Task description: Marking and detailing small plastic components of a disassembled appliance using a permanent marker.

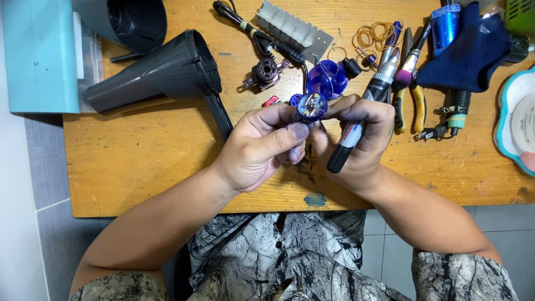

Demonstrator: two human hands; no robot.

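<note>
Over a wooden table (139, 161), my left hand (262, 147) and my right hand (359, 139) hold a small blue motor part (311, 106) between their fingertips. My right hand also grips a black marker pen (356, 125), its body slanting down through the palm and its tip pointing up and away. A black hair dryer shell (161, 72) lies to the left of my hands, nozzle end toward the left. A translucent blue fan wheel (326, 78) sits just beyond the motor part.
A black cord (256, 36), a ribbed grey metal strip (292, 28), a brown motor frame (264, 72), rubber bands (373, 34), pliers with yellow handles (409, 95), a dark blue cloth (468, 50) and a white-and-teal dish (518, 122) lie at the back and right. A teal box (39, 56) stands at left.
</note>
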